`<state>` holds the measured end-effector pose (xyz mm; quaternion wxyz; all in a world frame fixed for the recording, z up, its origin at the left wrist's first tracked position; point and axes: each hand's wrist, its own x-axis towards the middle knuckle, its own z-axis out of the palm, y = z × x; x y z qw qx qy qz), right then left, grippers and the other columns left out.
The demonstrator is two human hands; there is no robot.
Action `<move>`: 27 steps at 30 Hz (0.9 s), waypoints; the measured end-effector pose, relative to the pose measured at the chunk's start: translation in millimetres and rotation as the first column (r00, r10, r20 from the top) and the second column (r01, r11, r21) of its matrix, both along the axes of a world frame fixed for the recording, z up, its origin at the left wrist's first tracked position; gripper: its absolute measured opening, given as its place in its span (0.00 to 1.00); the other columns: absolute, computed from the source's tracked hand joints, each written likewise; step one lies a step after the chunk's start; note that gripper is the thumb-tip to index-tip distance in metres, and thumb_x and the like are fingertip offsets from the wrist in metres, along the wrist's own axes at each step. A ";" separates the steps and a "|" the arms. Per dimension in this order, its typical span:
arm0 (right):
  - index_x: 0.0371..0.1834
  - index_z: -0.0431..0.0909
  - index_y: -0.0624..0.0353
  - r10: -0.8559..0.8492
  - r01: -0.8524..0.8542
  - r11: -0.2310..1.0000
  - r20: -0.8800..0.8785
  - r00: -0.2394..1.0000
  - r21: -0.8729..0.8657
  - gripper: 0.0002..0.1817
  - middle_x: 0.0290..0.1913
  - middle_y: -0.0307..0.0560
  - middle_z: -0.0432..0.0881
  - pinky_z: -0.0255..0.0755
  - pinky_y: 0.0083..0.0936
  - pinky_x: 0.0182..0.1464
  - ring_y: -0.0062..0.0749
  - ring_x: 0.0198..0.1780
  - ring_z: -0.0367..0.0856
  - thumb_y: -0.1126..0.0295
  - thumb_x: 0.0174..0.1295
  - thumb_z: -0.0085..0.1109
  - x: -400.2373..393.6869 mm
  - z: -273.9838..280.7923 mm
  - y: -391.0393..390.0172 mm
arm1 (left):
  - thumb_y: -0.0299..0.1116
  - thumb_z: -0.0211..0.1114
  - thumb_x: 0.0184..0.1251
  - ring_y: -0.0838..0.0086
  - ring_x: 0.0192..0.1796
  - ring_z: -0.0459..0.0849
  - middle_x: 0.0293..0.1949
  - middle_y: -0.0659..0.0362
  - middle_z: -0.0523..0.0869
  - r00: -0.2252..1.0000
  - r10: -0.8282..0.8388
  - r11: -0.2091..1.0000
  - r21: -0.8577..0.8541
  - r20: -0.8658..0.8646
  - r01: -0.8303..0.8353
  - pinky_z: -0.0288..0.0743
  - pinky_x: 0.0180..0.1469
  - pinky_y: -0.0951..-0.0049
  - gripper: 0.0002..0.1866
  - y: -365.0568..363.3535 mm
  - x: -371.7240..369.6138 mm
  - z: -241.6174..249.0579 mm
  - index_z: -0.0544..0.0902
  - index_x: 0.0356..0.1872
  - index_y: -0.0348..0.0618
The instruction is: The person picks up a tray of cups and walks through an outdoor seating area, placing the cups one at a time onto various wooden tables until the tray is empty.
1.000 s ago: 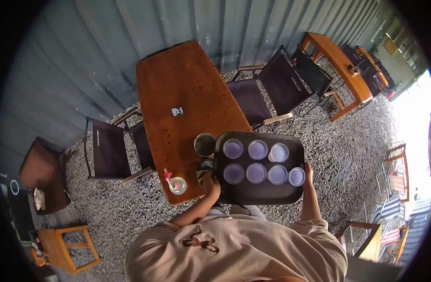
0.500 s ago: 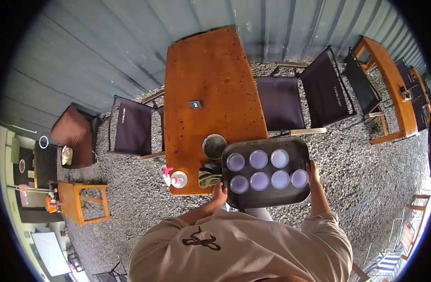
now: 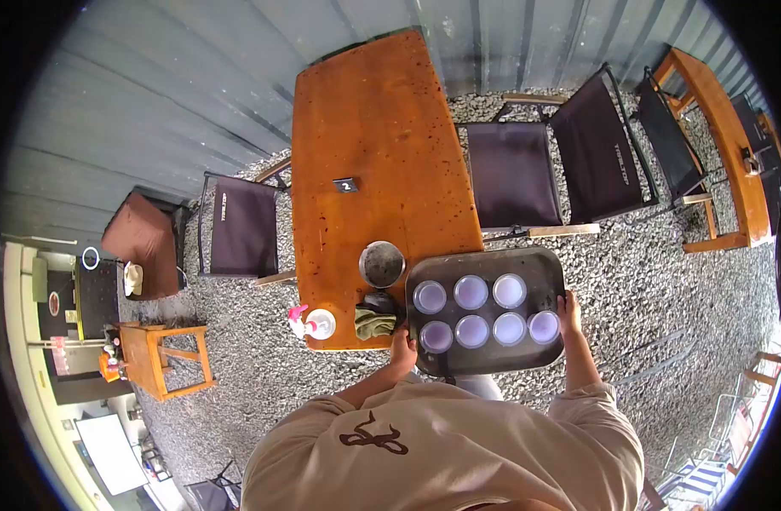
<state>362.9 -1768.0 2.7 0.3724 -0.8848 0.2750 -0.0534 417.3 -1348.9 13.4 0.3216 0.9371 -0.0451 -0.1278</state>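
Spray bottle (image 3: 314, 323): stood on the near table corner, left of the left-hand grip, just beside a folded cloth (image 3: 374, 323).
Bowl (image 3: 382, 264): set on the wooden table (image 3: 373, 145), just beyond the cloth and touching the tray's left end in the view.
Left hand (image 3: 401, 347): closed on the near-left edge of the tray, fingers hidden beneath it.
Tray (image 3: 486, 362): dark, held level between both grips, its left end over the table corner and the rest out over gravel.
Cups (image 3: 472, 292): seven are carried in two rows, upright, between the two hands.
Right hand (image 3: 568, 312): clamped on the tray's right edge, beside the last cup.
Change: over the last second the table has been brought squarer and nearer to the tray, and both holds are kept; the tray is judged to be closing on the table, not yet set down.
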 end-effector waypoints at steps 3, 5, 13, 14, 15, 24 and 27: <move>0.39 0.66 0.62 -0.065 0.065 0.998 0.066 0.996 0.000 0.11 0.29 0.60 0.74 0.65 0.38 0.30 0.55 0.31 0.72 0.68 0.57 0.46 -0.5 -10.1 8.7 | 0.25 0.57 0.47 0.54 0.34 0.73 0.29 0.48 0.73 0.999 0.026 0.995 0.097 0.046 -0.030 0.66 0.35 0.63 0.08 -0.9 4.9 -1.1 0.69 0.29 0.36; 0.43 0.66 0.63 -0.080 0.088 0.990 -0.075 0.994 0.109 0.13 0.33 0.62 0.74 0.67 0.37 0.34 0.55 0.34 0.73 0.68 0.57 0.46 1.1 -15.5 11.5 | 0.25 0.56 0.47 0.53 0.35 0.72 0.29 0.48 0.73 0.996 0.082 0.993 0.083 -0.020 -0.080 0.66 0.35 0.61 0.08 4.4 10.4 -7.0 0.69 0.29 0.37; 0.41 0.66 0.63 -0.099 0.098 0.995 0.050 0.994 0.004 0.13 0.32 0.65 0.74 0.67 0.40 0.33 0.59 0.34 0.72 0.66 0.57 0.46 18.7 -14.4 28.7 | 0.34 0.50 0.52 0.49 0.34 0.75 0.30 0.45 0.78 0.981 0.092 0.954 0.297 -0.169 -0.039 0.68 0.36 0.56 0.11 22.0 43.3 -8.1 0.75 0.29 0.37; 0.41 0.66 0.63 -0.091 0.091 0.996 0.040 0.995 -0.001 0.14 0.32 0.64 0.74 0.67 0.40 0.33 0.59 0.34 0.72 0.66 0.57 0.46 20.0 -16.2 27.7 | 0.36 0.49 0.52 0.50 0.34 0.76 0.29 0.45 0.78 0.965 0.122 0.933 0.359 -0.233 -0.031 0.69 0.36 0.56 0.12 21.3 50.5 2.1 0.76 0.28 0.37; 0.42 0.66 0.63 -0.083 0.083 0.996 0.031 0.996 -0.007 0.14 0.32 0.64 0.74 0.67 0.40 0.33 0.59 0.34 0.72 0.65 0.57 0.45 21.5 -17.7 26.9 | 0.38 0.48 0.53 0.50 0.33 0.76 0.29 0.45 0.78 0.944 0.155 0.908 0.419 -0.292 -0.020 0.69 0.36 0.56 0.14 15.8 59.2 16.3 0.77 0.27 0.38; 0.44 0.65 0.64 -0.073 0.073 0.997 -0.019 0.997 0.033 0.16 0.32 0.65 0.74 0.67 0.42 0.34 0.59 0.35 0.72 0.63 0.58 0.43 22.8 -22.8 25.0 | 0.37 0.69 0.33 0.57 0.51 0.67 0.46 0.49 0.70 0.878 -0.375 0.919 0.243 0.298 0.310 0.65 0.50 0.63 0.33 -76.8 126.1 138.2 0.67 0.47 0.43; 0.44 0.65 0.64 -0.068 0.069 0.996 -0.029 0.997 0.048 0.16 0.31 0.66 0.74 0.67 0.42 0.34 0.59 0.34 0.72 0.63 0.58 0.43 23.1 -19.7 25.0 | 0.35 0.68 0.33 0.57 0.48 0.70 0.46 0.50 0.71 0.885 -0.465 0.852 0.285 0.023 0.440 0.66 0.50 0.64 0.34 -80.2 135.6 114.8 0.66 0.48 0.44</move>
